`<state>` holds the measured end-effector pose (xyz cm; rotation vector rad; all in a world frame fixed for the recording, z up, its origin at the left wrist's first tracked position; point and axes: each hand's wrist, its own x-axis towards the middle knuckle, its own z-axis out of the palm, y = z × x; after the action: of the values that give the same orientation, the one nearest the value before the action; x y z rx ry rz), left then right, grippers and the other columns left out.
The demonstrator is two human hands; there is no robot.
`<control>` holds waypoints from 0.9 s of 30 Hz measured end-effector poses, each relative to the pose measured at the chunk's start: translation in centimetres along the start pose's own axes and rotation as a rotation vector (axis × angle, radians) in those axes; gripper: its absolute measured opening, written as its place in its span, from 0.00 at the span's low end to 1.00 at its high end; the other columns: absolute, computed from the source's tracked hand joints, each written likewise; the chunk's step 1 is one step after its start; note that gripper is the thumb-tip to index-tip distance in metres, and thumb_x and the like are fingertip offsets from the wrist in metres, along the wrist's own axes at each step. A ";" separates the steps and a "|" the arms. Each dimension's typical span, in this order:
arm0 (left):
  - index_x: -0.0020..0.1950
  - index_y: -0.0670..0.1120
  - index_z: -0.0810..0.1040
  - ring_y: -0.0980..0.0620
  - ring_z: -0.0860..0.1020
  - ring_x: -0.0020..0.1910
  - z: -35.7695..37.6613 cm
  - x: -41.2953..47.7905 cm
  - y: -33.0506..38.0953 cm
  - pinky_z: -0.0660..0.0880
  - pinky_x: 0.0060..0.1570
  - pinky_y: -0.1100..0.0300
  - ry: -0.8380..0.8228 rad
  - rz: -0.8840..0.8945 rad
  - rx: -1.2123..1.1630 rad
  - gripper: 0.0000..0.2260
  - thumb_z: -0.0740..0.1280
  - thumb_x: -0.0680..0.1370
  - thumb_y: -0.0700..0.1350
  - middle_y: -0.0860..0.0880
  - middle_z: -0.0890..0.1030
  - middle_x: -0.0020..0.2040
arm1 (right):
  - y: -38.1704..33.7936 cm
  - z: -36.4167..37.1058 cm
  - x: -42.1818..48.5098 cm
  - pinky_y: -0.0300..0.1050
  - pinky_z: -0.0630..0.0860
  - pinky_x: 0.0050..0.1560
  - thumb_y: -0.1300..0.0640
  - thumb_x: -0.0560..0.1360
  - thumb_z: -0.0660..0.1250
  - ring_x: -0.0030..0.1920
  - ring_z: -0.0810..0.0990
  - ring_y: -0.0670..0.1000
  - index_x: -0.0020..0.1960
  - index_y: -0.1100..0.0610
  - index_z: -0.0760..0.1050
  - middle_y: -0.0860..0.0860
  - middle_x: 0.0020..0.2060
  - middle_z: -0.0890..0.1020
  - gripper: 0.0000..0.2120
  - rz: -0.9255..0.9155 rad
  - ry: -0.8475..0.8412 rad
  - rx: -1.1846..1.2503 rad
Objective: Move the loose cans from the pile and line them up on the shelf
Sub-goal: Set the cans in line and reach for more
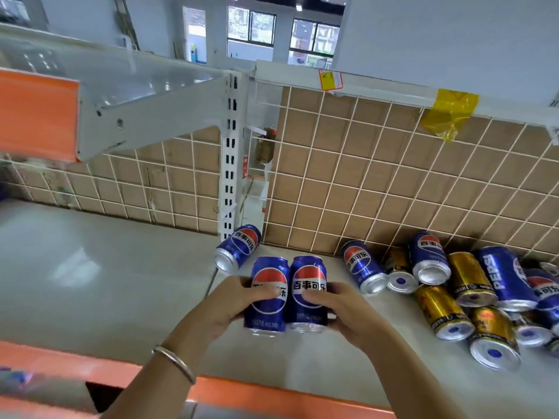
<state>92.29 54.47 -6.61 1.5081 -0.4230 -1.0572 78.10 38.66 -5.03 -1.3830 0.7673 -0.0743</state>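
Observation:
Two blue Pepsi cans stand side by side on the pale shelf (106, 267) at centre. My left hand (233, 303) grips the left can (267, 313), and my right hand (335, 309) grips the right can (308, 273); the two cans touch. Another blue can (239, 247) lies tilted on its side just behind them, by the white upright. To the right, a pile of loose blue and gold cans (469, 291) lies against the grid back panel.
A white slotted upright (230, 152) divides the shelf bays. The wire grid over brown board (378, 176) backs the shelf. An orange shelf lip (272, 397) runs along the front edge, and an upper shelf with an orange strip (36, 116) overhangs at left.

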 end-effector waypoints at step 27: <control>0.53 0.41 0.81 0.42 0.83 0.48 -29.5 -24.1 -3.9 0.79 0.52 0.48 0.644 0.234 -0.218 0.30 0.78 0.54 0.51 0.41 0.85 0.48 | -2.5 39.5 -1.7 0.57 0.80 0.50 0.65 0.57 0.76 0.42 0.84 0.56 0.43 0.57 0.79 0.56 0.40 0.85 0.16 -0.332 -0.370 -0.219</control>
<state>102.12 91.37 -4.10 1.4665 -0.0239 -0.3816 98.53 72.53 -2.46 -1.6643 0.2379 0.0077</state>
